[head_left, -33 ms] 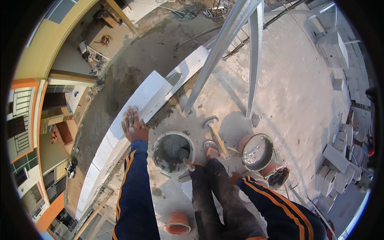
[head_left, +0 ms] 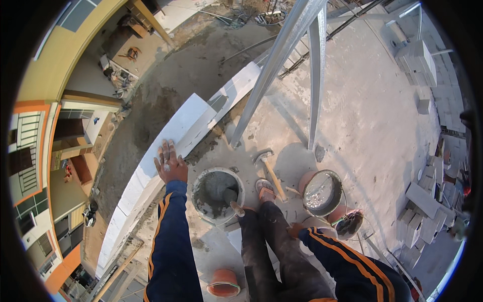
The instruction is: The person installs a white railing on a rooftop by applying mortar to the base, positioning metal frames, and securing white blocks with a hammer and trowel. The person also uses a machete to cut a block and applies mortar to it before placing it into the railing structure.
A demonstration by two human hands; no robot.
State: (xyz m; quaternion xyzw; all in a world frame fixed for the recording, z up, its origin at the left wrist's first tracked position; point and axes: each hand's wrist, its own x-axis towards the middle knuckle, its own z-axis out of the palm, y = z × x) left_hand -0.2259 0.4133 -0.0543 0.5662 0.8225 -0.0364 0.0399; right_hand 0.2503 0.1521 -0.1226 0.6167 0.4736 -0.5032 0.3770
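My left hand [head_left: 170, 161] lies with fingers spread on top of a long white block wall [head_left: 183, 123]. To its right, a white bucket [head_left: 196, 209] holds grey mortar and a trowel [head_left: 235, 205] with its handle sticking up. A wooden-handled hammer [head_left: 273, 176] lies on the concrete beyond my sandalled foot [head_left: 265, 189]. My right hand [head_left: 294, 230] is low beside my right thigh, fingers curled; whatever they hold, if anything, is too small to make out. Near it stand a bucket of pale liquid [head_left: 307, 185] and another bucket [head_left: 339, 216] with dark contents.
Steel channels [head_left: 314, 100] rise from the concrete floor [head_left: 372, 100] ahead. Pale blocks [head_left: 422, 201] are stacked at the right. An orange bucket [head_left: 222, 282] sits behind me. Beyond the wall lie wet ground [head_left: 151, 90] and a yellow building [head_left: 55, 75].
The wall, steel channels and left hand appear slightly lower in the view. My right hand has shifted slightly down. Otherwise little differs.
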